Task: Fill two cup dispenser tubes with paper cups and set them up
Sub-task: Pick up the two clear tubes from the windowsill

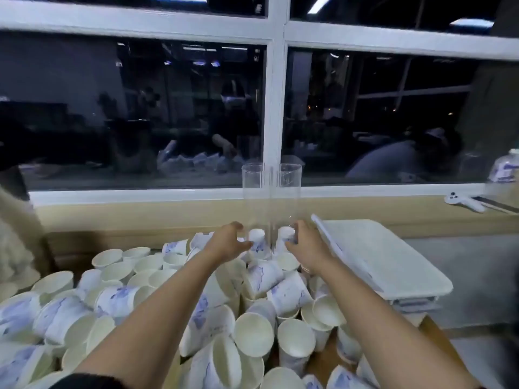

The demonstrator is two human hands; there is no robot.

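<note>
Two clear dispenser tubes stand upright side by side at the far edge of the cup pile, the left tube (252, 192) and the right tube (290, 192). Each holds a white paper cup with blue print at its bottom, one in the left tube (257, 238) and one in the right (284, 234). My left hand (227, 242) curls around the base of the left tube. My right hand (304, 242) grips the base of the right tube. A heap of loose paper cups (196, 304) covers the table beneath my arms.
A stack of white lids or trays (384, 265) lies right of the tubes. A wooden ledge (140, 214) runs under the dark window. A white controller (463, 202) and a cup package (505, 167) sit on the ledge at far right.
</note>
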